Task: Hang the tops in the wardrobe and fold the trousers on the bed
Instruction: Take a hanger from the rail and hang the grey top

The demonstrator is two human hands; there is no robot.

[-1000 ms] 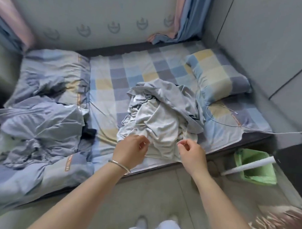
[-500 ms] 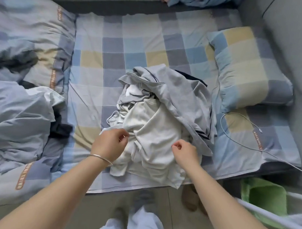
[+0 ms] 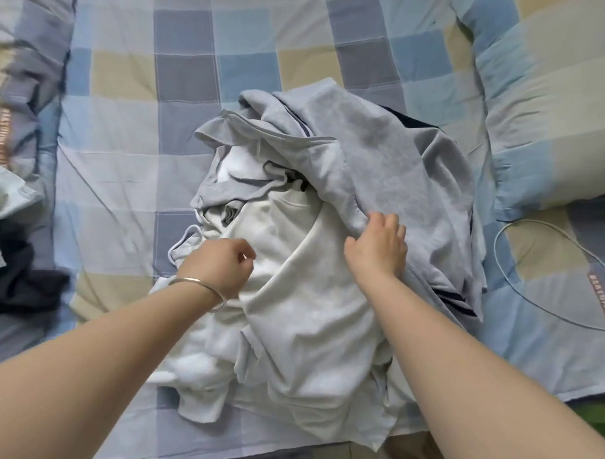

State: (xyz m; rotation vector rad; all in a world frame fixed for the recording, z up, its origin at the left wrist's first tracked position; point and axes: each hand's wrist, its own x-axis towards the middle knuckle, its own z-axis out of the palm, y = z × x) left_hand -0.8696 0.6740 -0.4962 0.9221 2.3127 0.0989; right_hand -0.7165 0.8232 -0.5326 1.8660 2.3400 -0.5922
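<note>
A heap of clothes lies in the middle of the checked bed sheet (image 3: 126,127). On top at the right is a grey garment (image 3: 392,157) with dark stripes along its edge. Below and left of it lies a cream-white top (image 3: 305,298), with more white cloth (image 3: 200,366) under it. My right hand (image 3: 379,245) grips a fold of the grey garment at its lower left edge. My left hand (image 3: 221,264), with a silver bangle on the wrist, hovers over the white top with curled fingers; nothing shows in its grasp.
A checked pillow (image 3: 552,111) lies at the right. A white cable (image 3: 540,265) loops across the sheet below it. A bunched duvet (image 3: 21,92) and a dark garment (image 3: 21,274) sit at the left. The bed's near edge and floor show at the bottom.
The camera has come closer over the heap. My right hand moved up from the white top's edge to the grey garment and took hold of it. My left hand shifted slightly right.
</note>
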